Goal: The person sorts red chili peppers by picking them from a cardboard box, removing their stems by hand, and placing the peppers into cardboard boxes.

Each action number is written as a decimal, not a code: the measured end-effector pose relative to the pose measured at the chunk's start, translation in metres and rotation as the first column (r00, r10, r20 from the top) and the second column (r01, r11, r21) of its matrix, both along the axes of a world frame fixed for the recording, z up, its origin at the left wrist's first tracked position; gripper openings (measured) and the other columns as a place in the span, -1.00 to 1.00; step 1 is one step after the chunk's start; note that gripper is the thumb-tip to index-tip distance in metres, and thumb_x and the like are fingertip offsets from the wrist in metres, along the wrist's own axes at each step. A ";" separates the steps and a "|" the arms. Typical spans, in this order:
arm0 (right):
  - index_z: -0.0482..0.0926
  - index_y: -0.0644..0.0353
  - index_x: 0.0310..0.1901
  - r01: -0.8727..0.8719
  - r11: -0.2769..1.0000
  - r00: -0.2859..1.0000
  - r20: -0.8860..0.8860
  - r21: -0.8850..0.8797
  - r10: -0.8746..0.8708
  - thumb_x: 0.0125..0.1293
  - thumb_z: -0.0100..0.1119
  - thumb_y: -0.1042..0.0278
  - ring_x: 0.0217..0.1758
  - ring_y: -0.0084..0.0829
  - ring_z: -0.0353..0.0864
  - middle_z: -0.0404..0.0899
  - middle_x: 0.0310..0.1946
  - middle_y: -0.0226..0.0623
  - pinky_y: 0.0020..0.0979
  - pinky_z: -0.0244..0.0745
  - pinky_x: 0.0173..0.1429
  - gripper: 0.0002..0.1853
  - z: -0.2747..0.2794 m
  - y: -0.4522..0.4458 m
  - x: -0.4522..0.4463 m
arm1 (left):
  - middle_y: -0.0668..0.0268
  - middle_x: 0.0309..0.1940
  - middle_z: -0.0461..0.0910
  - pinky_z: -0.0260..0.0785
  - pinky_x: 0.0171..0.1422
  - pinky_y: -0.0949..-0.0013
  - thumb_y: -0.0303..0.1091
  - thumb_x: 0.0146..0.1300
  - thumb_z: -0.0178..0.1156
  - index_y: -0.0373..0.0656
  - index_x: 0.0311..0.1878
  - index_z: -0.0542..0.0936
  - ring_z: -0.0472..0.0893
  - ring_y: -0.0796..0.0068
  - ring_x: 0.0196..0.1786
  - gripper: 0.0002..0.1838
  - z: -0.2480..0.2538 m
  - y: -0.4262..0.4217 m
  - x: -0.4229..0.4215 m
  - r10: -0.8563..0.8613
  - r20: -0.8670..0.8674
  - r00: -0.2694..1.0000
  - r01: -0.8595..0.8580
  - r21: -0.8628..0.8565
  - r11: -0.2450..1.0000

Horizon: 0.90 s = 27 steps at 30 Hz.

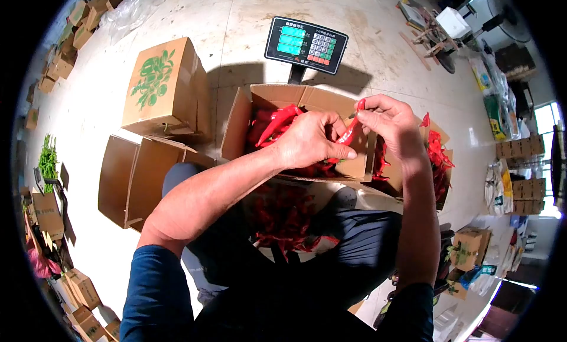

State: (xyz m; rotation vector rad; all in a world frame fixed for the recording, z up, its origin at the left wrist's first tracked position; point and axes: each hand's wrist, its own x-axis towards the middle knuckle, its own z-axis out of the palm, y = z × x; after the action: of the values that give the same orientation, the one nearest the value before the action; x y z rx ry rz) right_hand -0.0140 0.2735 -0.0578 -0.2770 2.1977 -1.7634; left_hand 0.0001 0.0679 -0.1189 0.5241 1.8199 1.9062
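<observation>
Over an open cardboard box [236,126], both hands meet around red chili peppers. My left hand [316,138] comes in from the left, fingers curled, with a red pepper [349,133] between thumb and fingers. My right hand [387,120] pinches a small red pepper [361,104] by its upper part, close to the left one. More red peppers [274,126] lie in the box beneath. Behind the box stands a scale display [305,45] with lit green readouts. A heap of dark red peppers [283,218] sits below, between the knees.
A closed box with a green print [155,85] stands at the left, with an open box [121,176] in front. To the right is another box of red peppers [437,156]. Farther off are a fan [502,17], green peppers [47,162] and stacked cartons [469,247].
</observation>
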 end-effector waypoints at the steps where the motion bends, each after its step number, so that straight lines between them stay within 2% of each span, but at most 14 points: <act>1: 0.59 0.36 -0.05 -0.015 1.000 1.000 0.003 0.018 0.015 0.35 0.26 0.45 -0.25 -0.63 0.59 0.65 -0.25 -0.34 -0.55 0.47 -0.19 -0.79 0.001 0.000 0.002 | 0.47 -0.46 0.55 0.33 -0.33 0.54 -0.32 0.17 0.48 -0.19 -0.28 0.56 0.47 0.71 -0.42 -0.74 -0.001 0.000 0.001 -0.018 -0.003 1.000 0.018 0.036 0.999; 2: 0.59 0.35 -0.05 -0.014 0.999 1.000 -0.013 0.032 0.014 0.35 0.25 0.46 -0.25 -0.63 0.59 0.64 -0.25 -0.35 -0.55 0.47 -0.18 -0.80 0.003 0.000 0.002 | 0.48 -0.48 0.54 0.31 -0.36 0.54 -0.29 0.24 0.43 -0.19 -0.27 0.56 0.45 0.71 -0.45 -0.76 -0.002 0.001 0.001 -0.037 -0.007 0.999 0.037 0.072 0.997; 3: 0.59 0.35 -0.05 -0.011 0.999 1.000 -0.028 0.045 0.012 0.35 0.25 0.47 -0.25 -0.63 0.58 0.64 -0.25 -0.36 -0.55 0.47 -0.17 -0.80 0.004 0.001 0.003 | 0.48 -0.50 0.52 0.27 -0.38 0.54 -0.25 0.31 0.36 -0.19 -0.25 0.56 0.43 0.70 -0.47 -0.77 -0.001 -0.001 0.000 -0.106 0.151 0.983 0.082 0.157 0.984; 5: 0.59 0.34 -0.05 0.000 0.999 0.999 -0.053 0.033 0.001 0.36 0.23 0.49 -0.25 -0.62 0.57 0.63 -0.25 -0.38 -0.55 0.47 -0.15 -0.82 0.004 0.003 0.003 | 0.47 -0.55 0.47 0.21 -0.44 0.54 -0.17 0.44 0.20 -0.20 -0.23 0.56 0.37 0.68 -0.53 -0.74 0.008 -0.008 -0.005 -0.269 0.429 0.863 0.123 0.337 0.933; 6: 0.58 0.34 -0.05 0.008 1.000 0.998 -0.063 0.008 -0.007 0.37 0.21 0.49 -0.25 -0.62 0.57 0.62 -0.26 -0.38 -0.55 0.47 -0.14 -0.83 0.003 0.005 0.002 | 0.45 -0.58 0.42 0.11 -0.49 0.54 -0.12 0.55 0.01 -0.19 -0.18 0.55 0.31 0.66 -0.59 -0.67 0.006 -0.008 -0.006 -0.268 0.468 0.842 0.108 0.342 0.934; 7: 0.58 0.33 -0.05 0.014 1.000 0.997 -0.072 -0.016 -0.015 0.38 0.20 0.50 -0.24 -0.61 0.57 0.62 -0.26 -0.39 -0.55 0.47 -0.13 -0.84 0.003 0.006 0.001 | 0.43 -0.58 0.43 0.15 -0.48 0.54 -0.22 0.52 0.06 -0.21 -0.04 0.57 0.36 0.67 -0.57 -0.76 0.005 -0.011 -0.008 -0.320 0.513 0.797 0.090 0.423 0.902; 9: 0.57 0.33 -0.05 0.010 0.999 0.997 -0.074 -0.036 -0.013 0.39 0.17 0.52 -0.21 -0.61 0.57 0.61 -0.24 -0.40 -0.55 0.47 -0.10 -0.85 0.003 0.007 0.002 | 0.38 -0.49 0.55 0.20 -0.45 0.56 -0.34 0.48 0.10 -0.21 0.13 0.56 0.40 0.68 -0.55 -0.74 0.004 -0.015 -0.012 -0.352 0.441 0.826 0.180 0.384 0.905; 12: 0.56 0.33 -0.04 0.016 0.998 0.995 -0.100 -0.057 -0.022 0.40 0.13 0.54 -0.17 -0.59 0.58 0.61 -0.19 -0.39 -0.54 0.48 -0.05 -0.85 0.003 0.006 0.003 | 0.39 -0.35 0.64 0.27 -0.42 0.59 -0.48 0.41 0.14 -0.21 0.12 0.56 0.48 0.69 -0.47 -0.75 0.007 -0.015 -0.008 -0.417 0.367 0.831 0.232 0.453 0.861; 15: 0.55 0.33 -0.02 0.005 0.996 0.993 -0.121 -0.088 -0.015 0.41 0.10 0.55 -0.12 -0.57 0.58 0.61 -0.14 -0.36 -0.53 0.50 0.00 -0.84 0.001 0.007 0.003 | 0.34 -0.24 0.69 0.31 -0.34 0.61 -0.56 0.34 0.20 -0.21 0.14 0.56 0.51 0.71 -0.40 -0.70 0.015 -0.011 -0.005 -0.345 0.388 0.855 0.190 0.384 0.904; 21: 0.54 0.33 -0.01 -0.024 0.993 0.990 -0.143 -0.112 0.007 0.41 0.06 0.57 -0.08 -0.56 0.59 0.62 -0.10 -0.33 -0.50 0.51 0.05 -0.83 -0.002 0.009 0.003 | 0.35 -0.22 0.71 0.32 -0.28 0.59 -0.54 0.32 0.25 -0.16 0.07 0.60 0.54 0.68 -0.33 -0.74 0.001 -0.009 -0.013 -0.312 0.286 0.906 0.236 0.270 0.933; 27: 0.54 0.34 0.02 -0.042 0.992 0.990 -0.139 -0.115 0.026 0.41 0.04 0.57 -0.10 -0.54 0.61 0.64 -0.08 -0.30 -0.49 0.52 0.03 -0.80 -0.003 0.011 0.004 | 0.39 -0.25 0.70 0.30 -0.28 0.60 -0.58 0.25 0.26 -0.20 -0.05 0.63 0.52 0.72 -0.35 -0.79 0.001 -0.008 -0.011 -0.268 0.300 0.915 0.187 0.273 0.944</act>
State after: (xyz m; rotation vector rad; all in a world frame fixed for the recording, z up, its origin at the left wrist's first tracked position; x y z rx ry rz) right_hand -0.0104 0.2847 -0.0613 -0.4737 2.1692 -1.9111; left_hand -0.0108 0.0602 -0.1174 0.4380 1.2650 1.9238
